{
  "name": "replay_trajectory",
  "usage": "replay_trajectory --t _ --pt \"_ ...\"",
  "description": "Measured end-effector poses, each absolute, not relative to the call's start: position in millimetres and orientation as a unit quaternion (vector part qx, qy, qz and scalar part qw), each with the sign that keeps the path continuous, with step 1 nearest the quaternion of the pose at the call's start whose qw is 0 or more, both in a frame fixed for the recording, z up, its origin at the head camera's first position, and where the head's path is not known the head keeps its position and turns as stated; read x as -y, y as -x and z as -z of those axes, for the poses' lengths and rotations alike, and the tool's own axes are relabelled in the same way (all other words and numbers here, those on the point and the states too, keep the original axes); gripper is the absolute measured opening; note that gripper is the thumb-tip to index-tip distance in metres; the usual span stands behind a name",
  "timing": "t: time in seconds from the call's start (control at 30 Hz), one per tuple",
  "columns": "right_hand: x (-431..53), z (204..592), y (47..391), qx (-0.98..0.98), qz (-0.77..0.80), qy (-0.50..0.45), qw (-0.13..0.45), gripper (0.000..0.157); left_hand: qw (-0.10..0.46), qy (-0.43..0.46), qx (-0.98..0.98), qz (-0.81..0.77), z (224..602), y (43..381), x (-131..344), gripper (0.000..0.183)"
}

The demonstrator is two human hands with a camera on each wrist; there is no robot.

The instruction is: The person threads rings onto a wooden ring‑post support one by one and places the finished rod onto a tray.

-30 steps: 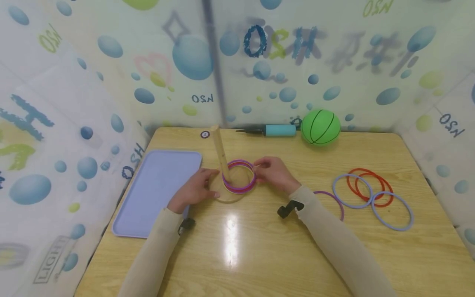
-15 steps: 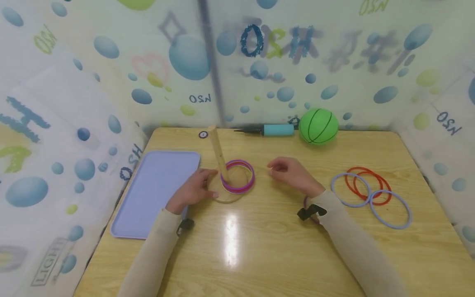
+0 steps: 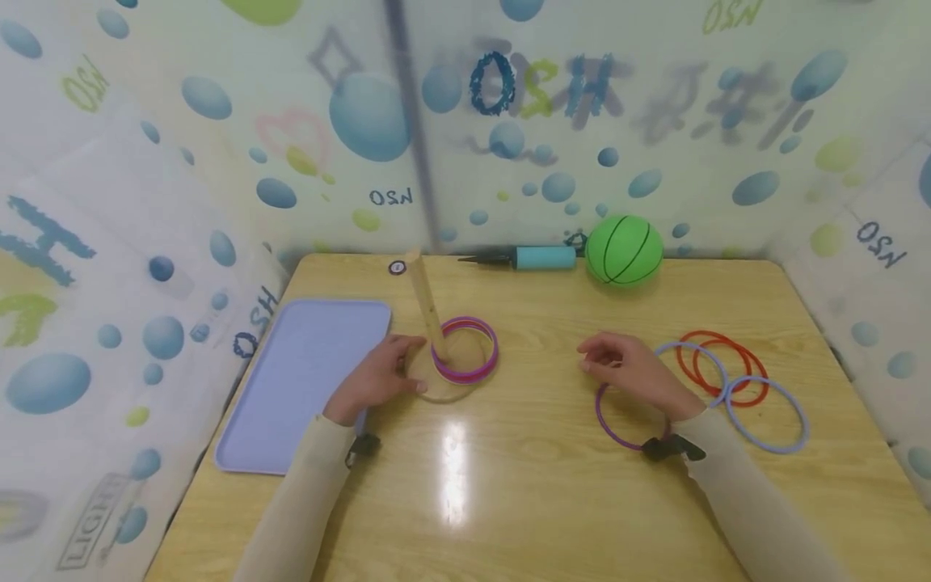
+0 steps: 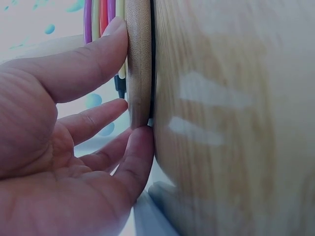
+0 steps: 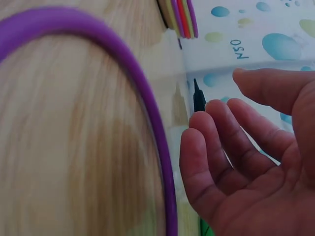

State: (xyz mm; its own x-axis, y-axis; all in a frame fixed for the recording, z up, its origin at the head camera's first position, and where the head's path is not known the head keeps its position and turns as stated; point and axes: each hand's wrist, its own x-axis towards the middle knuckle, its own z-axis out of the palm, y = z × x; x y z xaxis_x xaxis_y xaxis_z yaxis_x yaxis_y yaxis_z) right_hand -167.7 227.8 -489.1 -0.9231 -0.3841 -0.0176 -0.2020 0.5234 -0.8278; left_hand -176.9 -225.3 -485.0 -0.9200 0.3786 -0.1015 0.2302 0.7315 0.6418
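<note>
Currently, the fingers [image 4: 138,155] of the left hand [image 3: 372,377] are partly bent and spread from the thumb, holding the rim of a round wooden base [image 4: 140,64] between them. Those of the right hand [image 3: 640,373] curl loosely, with the thumb well apart, and have hold of nothing. That hand is over the far side of a purple ring [image 5: 64,20] lying right of the middle of the tabletop [image 3: 538,501]; the right wrist view shows a gap between the two.

The base rests left of the tabletop's middle, and a wooden peg [image 3: 425,295] rises from it. A stack of rings [image 3: 469,377], with purple, red and yellow among its colours, lies on the base around the peg, which is close to their left inner side.

Farther out, a lavender tray [image 3: 305,388] lies along the tabletop's left edge, partly hidden by the left arm. Toward the right edge, two red rings [image 3: 709,333] and two pale blue rings [image 3: 778,449] overlap in a cluster. Near the far edge are a small round disc [image 3: 397,267], a blue pump [image 3: 545,258] with a black nozzle and, nearer the far right corner, a green ball [image 3: 624,250] with black lines.
</note>
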Motion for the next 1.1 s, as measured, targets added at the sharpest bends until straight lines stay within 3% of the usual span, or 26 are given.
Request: replay_trajectory --t 0.63,1.1 --pt "-273 493 150 -0.923 0.330 0.194 0.030 0.024 0.114 -0.165 -0.928 -0.314 481 176 224 0.083" --pt "-275 496 158 -0.928 0.284 0.235 0.047 0.015 0.119 -0.148 -0.928 -0.321 482 177 222 0.084"
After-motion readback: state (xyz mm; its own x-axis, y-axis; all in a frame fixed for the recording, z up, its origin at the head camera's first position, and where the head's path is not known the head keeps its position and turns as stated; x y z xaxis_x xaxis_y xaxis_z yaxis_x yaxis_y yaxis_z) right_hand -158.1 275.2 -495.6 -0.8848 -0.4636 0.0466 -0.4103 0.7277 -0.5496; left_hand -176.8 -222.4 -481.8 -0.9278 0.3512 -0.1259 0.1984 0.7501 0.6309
